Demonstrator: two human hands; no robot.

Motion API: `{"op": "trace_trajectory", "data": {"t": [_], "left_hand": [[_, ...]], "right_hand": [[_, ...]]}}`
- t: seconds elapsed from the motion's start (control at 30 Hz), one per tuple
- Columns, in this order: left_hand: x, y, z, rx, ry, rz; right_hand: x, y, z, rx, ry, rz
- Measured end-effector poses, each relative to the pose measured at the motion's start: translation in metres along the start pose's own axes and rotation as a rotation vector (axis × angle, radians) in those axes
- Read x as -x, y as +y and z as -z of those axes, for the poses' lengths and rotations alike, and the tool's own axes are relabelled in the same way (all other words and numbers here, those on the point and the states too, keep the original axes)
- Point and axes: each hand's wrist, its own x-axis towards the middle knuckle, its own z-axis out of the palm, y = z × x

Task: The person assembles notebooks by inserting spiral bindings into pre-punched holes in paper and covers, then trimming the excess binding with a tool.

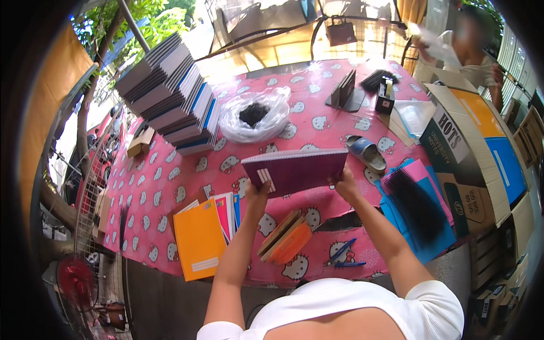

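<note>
Left hand [258, 192]: gripping a purple notebook [306, 171] by its left end, fingers curled!
Right hand [344, 184]: clasping the other end!
Purple notebook: hovering above the table's [187, 184] middle.
Orange notebook [201, 238]: lying at the near edge.

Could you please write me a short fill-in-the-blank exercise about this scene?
1. The left hand and right hand hold a notebook whose cover is coloured ____.
2. In the picture, the tall stack stands to the ____ of the clear plastic bag.
3. The tangled material inside that bag is coloured ____.
4. The main background colour of the patterned tablecloth is ____.

Missing words: purple; left; black; pink.
</note>
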Motion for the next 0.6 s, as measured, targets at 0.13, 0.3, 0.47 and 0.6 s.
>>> {"op": "trace_trajectory", "data": {"t": [0.13,0.3,0.47,0.6], "left_hand": [[0.016,0.005,0.001,0.083,-0.049,0.062],[0.040,0.059,0.006,0.014,0.032,-0.067],[0.093,0.148,0.041,-0.051,0.119,-0.266],[0.145,0.190,0.065,-0.153,0.167,-0.278]], "right_hand": [[0.015,0.014,0.018,0.217,0.019,0.008],[0.031,0.010,0.002,0.194,-0.007,0.016],[0.040,-0.025,-0.023,-0.078,-0.238,0.043],[0.061,-0.052,-0.050,-0.086,-0.369,0.141]]}}
